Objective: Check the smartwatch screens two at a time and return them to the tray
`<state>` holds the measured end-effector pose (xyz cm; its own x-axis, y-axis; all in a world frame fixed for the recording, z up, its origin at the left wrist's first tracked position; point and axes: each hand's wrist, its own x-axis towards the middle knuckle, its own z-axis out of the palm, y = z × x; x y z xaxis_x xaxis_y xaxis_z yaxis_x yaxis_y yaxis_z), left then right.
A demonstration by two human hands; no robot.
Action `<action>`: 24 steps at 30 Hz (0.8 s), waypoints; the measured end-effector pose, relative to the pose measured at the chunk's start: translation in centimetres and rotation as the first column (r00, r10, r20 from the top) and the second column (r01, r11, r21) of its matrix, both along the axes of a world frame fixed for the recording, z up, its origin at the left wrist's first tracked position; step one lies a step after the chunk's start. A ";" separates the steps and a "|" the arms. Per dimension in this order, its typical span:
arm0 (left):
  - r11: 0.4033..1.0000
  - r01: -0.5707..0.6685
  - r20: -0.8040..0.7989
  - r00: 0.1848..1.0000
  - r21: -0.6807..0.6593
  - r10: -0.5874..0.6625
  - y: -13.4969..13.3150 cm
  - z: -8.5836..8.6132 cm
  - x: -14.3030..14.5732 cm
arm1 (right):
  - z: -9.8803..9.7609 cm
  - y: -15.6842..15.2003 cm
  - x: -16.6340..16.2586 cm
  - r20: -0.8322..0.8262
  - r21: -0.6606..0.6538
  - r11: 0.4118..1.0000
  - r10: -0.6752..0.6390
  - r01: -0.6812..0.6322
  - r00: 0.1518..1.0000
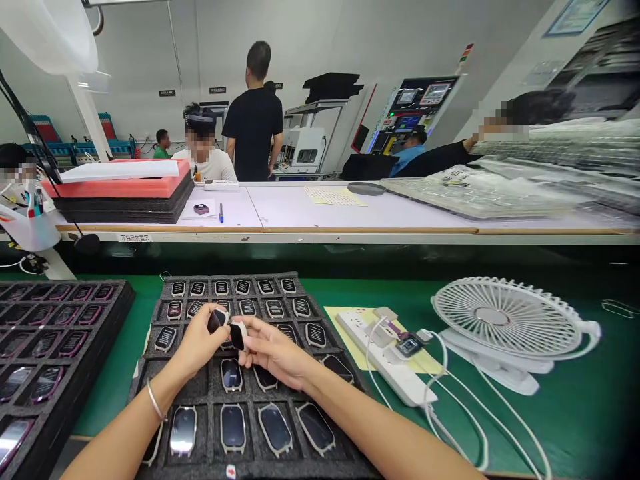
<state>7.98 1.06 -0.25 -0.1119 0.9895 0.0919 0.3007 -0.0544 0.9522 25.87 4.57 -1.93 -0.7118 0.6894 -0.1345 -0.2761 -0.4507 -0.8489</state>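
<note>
My left hand (pixel 200 341) pinches a smartwatch body (pixel 216 323) with a dark face and pale frame. Close beside it, my right hand (pixel 275 353) grips a second smartwatch body (pixel 237 337), its dark face partly covered by fingers. Both are held above a black foam tray (pixel 197 387) of square compartments. Many of these hold similar strapless watches; those in the front rows, such as one silver-framed watch (pixel 233 429), have plain dark screens. Watches farther back show white text on their screens. My hands and forearms hide part of the tray's middle.
Left stands another foam tray (pixel 107 347) of purple-framed watches. To the right are a white power strip (pixel 385 370) with cables, a small device (pixel 409 345) and a white fan (pixel 493 320). A raised shelf (pixel 280 207) runs behind, with people beyond it.
</note>
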 end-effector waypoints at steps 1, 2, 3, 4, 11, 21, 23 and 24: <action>1.000 -0.013 -0.005 1.000 0.002 0.013 0.0 -0.2 -0.1 | -0.1 0.1 0.2 -0.009 0.006 1.000 0.023 -0.023 1.000; 1.000 -0.019 -0.011 1.000 0.004 0.019 0.0 -0.5 -0.1 | -0.2 0.1 0.4 -0.021 0.007 0.999 0.038 -0.037 0.999; 1.000 -0.017 -0.020 1.000 0.003 0.017 0.0 -0.7 -0.1 | -0.3 0.2 0.6 -0.036 0.007 0.999 0.045 -0.045 0.998; 1.000 -0.012 -0.030 0.999 0.005 0.012 -0.1 -0.8 0.0 | -0.3 0.2 0.9 -0.051 0.009 0.999 0.046 -0.046 0.998; 0.999 0.043 -0.089 0.995 0.005 -0.042 -0.5 -1.5 0.4 | -0.4 -0.3 1.6 -0.084 0.019 0.998 0.068 -0.067 0.994; 0.999 0.053 -0.096 0.994 0.000 -0.053 -0.9 -1.5 0.5 | -0.5 -0.2 1.8 -0.098 0.001 0.998 0.062 -0.062 0.993; 0.998 0.057 -0.100 0.993 -0.003 -0.057 -0.8 -1.7 0.5 | -0.5 -0.2 1.8 -0.096 -0.005 0.998 0.066 -0.067 0.993; 0.998 0.063 -0.097 0.993 -0.004 -0.063 -0.8 -1.7 0.5 | -0.5 -0.2 1.8 -0.094 -0.006 0.998 0.068 -0.069 0.993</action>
<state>8.51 0.23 -1.97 -0.0397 0.9944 0.0983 0.3881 -0.0754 0.9185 27.66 4.34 -2.42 -0.7670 0.6377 -0.0710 -0.3227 -0.4791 -0.8163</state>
